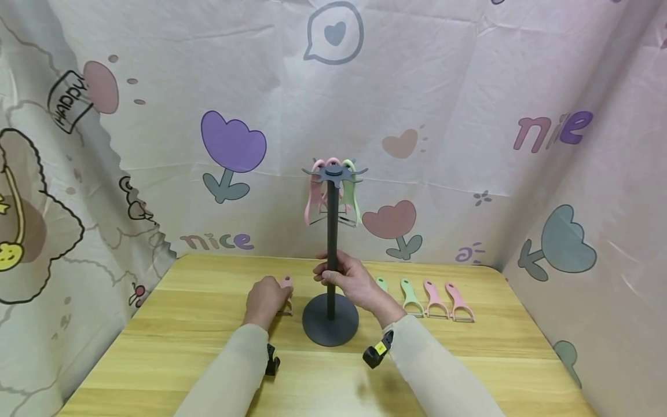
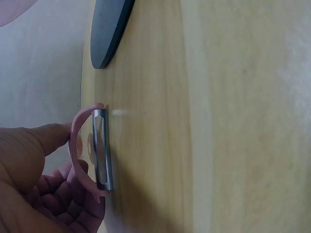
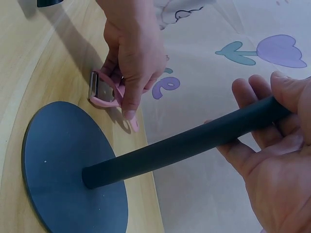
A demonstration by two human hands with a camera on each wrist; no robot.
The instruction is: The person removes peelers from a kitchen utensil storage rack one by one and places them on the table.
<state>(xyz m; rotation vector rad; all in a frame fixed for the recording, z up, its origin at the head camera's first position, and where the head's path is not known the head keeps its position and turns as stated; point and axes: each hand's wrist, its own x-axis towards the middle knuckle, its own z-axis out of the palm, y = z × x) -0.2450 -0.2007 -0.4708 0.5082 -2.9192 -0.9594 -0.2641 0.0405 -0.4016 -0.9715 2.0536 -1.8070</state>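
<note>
My left hand (image 1: 264,301) pinches a pink Y-shaped peeler (image 3: 104,103) by its handle, left of a dark grey hanging stand (image 1: 330,333). In the left wrist view the peeler's pink curved head (image 2: 74,153) and metal blade (image 2: 108,167) show close to the tabletop. My right hand (image 1: 356,281) grips the stand's pole (image 3: 194,141), thumb on one side and fingers round the other. The stand is upright. On its top hooks (image 1: 333,170) hang pink peelers (image 1: 314,197) and a green peeler (image 1: 350,197), partly hidden behind the pole.
Right of the stand lies a row of peelers: a green one (image 1: 382,283) partly behind my right hand, another green one (image 1: 409,292), and two pink ones (image 1: 433,296), (image 1: 457,298). A printed cloth (image 1: 448,87) hangs behind the wooden table (image 1: 208,307).
</note>
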